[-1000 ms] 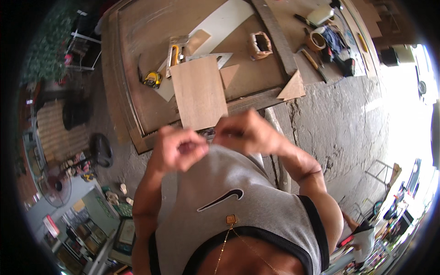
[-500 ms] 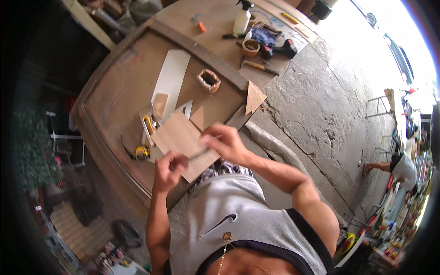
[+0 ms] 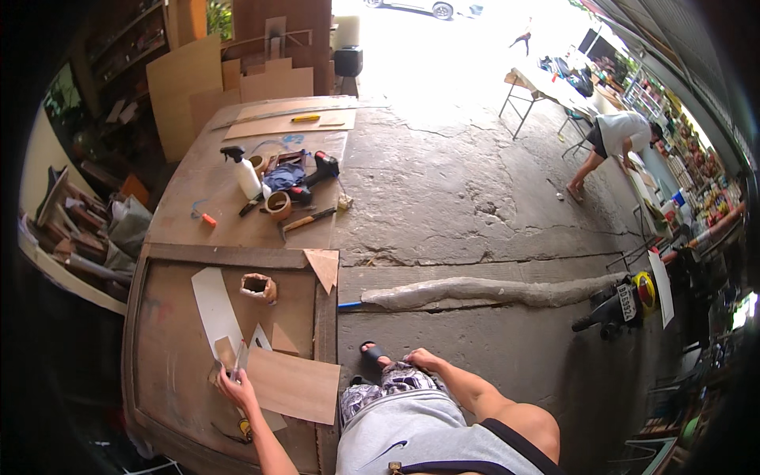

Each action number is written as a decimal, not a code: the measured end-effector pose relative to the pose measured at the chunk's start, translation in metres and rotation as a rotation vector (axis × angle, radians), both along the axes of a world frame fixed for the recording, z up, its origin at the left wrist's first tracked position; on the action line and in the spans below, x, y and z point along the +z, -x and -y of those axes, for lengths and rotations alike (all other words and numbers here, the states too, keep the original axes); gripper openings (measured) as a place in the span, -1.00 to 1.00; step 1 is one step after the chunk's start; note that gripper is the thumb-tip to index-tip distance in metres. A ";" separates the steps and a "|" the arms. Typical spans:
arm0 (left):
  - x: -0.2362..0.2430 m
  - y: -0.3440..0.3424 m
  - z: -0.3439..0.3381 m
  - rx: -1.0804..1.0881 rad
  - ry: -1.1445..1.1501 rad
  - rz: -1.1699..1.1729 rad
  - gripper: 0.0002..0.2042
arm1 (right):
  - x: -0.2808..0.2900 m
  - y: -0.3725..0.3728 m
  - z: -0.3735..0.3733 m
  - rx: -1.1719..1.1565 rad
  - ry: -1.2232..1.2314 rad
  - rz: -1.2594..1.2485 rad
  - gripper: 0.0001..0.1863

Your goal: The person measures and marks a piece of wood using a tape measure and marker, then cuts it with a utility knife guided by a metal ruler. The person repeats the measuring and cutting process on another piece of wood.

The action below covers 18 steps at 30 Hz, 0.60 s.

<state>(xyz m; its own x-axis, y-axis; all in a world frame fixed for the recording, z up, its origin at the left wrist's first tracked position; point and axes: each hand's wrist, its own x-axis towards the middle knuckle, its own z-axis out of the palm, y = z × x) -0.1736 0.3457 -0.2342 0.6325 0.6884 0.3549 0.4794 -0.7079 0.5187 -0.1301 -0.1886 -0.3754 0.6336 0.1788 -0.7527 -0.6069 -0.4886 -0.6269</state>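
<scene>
At the workbench my left hand (image 3: 236,389) is closed around a slim greyish item that I cannot make out, beside a small wood block (image 3: 225,349). To its right lies a thin rectangular wood board (image 3: 293,385), reaching the bench edge. A yellow-and-black tape measure (image 3: 245,430) rests just below the hand. My right hand (image 3: 425,361) is by my knee against the patterned trousers, fingers curled; whether they hold anything is hidden. Beyond the board are a triangular wood piece (image 3: 283,340), a white set square (image 3: 260,338) and a long pale strip (image 3: 216,305).
A hollow wood-segment ring (image 3: 259,288) sits in the framed bench panel. Farther back are a spray bottle (image 3: 246,174), a hammer (image 3: 307,225), a cordless drill (image 3: 321,169) and an orange-handled tool (image 3: 208,220). Another person (image 3: 621,138) bends over a table at right.
My hands have come apart from the small dark strip they held over the board. The left went to the bench items, the right to my knee. My view has turned and lifted.
</scene>
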 end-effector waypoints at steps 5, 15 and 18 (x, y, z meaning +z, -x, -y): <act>0.008 0.073 0.089 0.301 0.017 -0.070 -0.32 | -0.003 0.006 0.026 0.231 0.271 -0.088 -0.45; -0.026 0.102 0.127 0.531 1.426 0.330 -0.40 | -0.054 -0.040 0.068 -0.044 0.288 0.002 -0.48; -0.013 0.086 0.135 0.661 1.400 0.286 -0.40 | -0.054 -0.063 0.091 -0.007 0.203 -0.070 -0.47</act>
<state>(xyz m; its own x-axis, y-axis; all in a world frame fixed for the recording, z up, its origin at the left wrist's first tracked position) -0.2595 0.2102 -0.2474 0.1247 0.6767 -0.7256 0.2726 0.6798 0.6808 -0.0668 -0.2800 -0.4297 0.5796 0.0143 -0.8147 -0.6493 -0.5960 -0.4724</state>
